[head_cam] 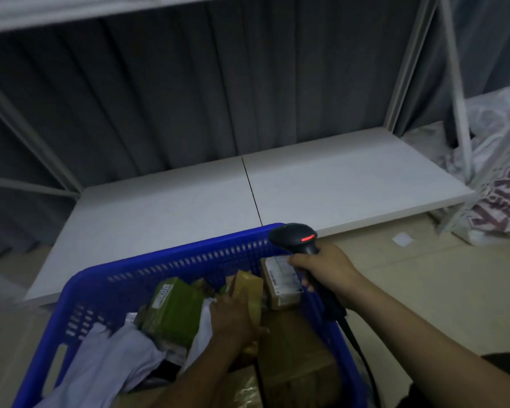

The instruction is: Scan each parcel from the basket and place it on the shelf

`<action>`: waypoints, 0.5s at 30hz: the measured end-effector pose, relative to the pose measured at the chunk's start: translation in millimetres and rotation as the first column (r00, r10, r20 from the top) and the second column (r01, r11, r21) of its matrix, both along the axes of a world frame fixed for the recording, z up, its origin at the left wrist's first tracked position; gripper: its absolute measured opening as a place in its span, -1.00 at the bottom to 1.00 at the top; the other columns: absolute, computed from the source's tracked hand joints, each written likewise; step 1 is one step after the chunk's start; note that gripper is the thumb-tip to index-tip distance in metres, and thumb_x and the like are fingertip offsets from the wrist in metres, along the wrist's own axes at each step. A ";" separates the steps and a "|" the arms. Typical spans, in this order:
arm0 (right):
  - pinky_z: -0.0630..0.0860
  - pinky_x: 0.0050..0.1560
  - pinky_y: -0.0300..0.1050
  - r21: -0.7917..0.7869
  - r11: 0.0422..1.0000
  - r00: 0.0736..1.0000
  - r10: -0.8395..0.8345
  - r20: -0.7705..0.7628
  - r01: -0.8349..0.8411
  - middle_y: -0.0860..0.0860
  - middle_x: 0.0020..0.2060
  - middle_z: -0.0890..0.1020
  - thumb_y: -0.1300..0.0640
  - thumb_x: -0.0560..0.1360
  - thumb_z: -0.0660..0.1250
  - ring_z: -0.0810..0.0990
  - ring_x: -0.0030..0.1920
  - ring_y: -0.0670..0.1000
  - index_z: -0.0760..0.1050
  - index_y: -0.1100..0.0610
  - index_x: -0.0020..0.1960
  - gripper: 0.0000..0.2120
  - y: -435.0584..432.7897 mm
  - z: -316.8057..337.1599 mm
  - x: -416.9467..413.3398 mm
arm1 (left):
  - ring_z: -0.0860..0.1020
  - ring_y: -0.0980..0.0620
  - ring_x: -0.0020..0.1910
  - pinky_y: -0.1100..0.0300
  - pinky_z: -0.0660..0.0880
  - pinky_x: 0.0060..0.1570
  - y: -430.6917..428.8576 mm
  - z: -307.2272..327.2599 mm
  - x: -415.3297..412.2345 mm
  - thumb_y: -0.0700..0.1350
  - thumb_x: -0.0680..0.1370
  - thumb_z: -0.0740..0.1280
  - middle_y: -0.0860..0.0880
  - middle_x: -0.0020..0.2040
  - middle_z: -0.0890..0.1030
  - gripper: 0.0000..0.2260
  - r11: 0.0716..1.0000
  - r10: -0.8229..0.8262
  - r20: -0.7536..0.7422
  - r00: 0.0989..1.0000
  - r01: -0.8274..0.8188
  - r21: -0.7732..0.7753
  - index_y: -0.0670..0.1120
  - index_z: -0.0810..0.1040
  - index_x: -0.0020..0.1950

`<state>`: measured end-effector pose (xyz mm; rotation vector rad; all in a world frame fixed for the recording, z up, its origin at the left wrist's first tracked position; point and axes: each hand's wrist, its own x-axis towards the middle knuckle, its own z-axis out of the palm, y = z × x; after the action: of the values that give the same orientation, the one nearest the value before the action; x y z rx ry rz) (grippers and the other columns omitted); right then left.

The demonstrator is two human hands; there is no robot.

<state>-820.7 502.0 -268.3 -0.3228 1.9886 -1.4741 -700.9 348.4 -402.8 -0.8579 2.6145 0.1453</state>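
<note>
One black scanner [295,237] is held tight in the right grip [326,270], with the fingers wrapped round its handle. One red light is lit on the scanner's head. The scanner is held over the far right corner of the one blue basket [159,262].

The left grip [233,319] is put down inside the basket and is closed round one tan parcel [249,288], with the thumb on the near side. Just to the right, one small brown box [281,285] with a white label is seen against the basket wall. To the left, one green parcel [174,310] is seen, with two white soft bags [109,357] beside it. One big brown box [295,351] is seen at the near end of the basket.

Behind the basket, the white shelf [351,184] is made of two boards set side by side. One scrap of white paper [403,239] is seen on the floor [409,290].
</note>
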 end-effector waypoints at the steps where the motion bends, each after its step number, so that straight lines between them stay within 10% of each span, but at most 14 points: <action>1: 0.41 -0.54 -0.22 0.002 1.000 1.000 0.008 0.006 -0.008 -0.01 -0.59 0.53 0.22 0.45 0.43 0.47 -0.61 -0.06 0.51 0.22 -0.29 -0.82 -1.7 -1.3 -0.1 | 0.22 -0.21 0.44 -0.12 0.12 0.44 0.4 -3.9 0.4 0.38 0.34 0.36 -0.19 0.53 0.13 0.02 1.000 0.015 0.008 1.000 -0.015 -0.011 0.00 -0.11 0.58; 8: 0.47 -0.43 -0.15 0.011 0.999 0.999 0.036 0.014 -0.036 0.01 -0.52 0.57 0.16 0.45 0.45 0.52 -0.53 -0.03 0.54 0.18 -0.24 -0.85 -6.9 -8.2 3.8 | 0.41 -0.09 0.31 -0.17 -0.04 0.44 -2.3 21.4 14.9 0.26 0.30 0.34 -0.04 0.26 0.52 -0.03 0.974 0.225 -0.345 0.911 -0.202 0.101 0.12 -0.14 0.56; 15: 0.46 -0.36 -0.12 -0.160 0.984 0.988 -0.056 0.142 0.079 0.19 -0.34 0.56 0.23 0.45 0.44 0.52 -0.42 0.03 0.55 0.22 -0.21 -0.89 -14.2 -6.9 13.4 | 0.48 0.03 0.13 0.07 0.50 0.02 -29.0 86.5 33.0 -0.09 0.36 0.52 -0.06 0.32 0.43 -0.10 0.698 0.677 -0.592 0.438 -0.127 0.705 0.06 0.05 0.55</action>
<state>-807.3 487.8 -275.2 -0.2185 1.7894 -1.6632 -667.9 319.4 -316.3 -1.4425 2.6758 1.8397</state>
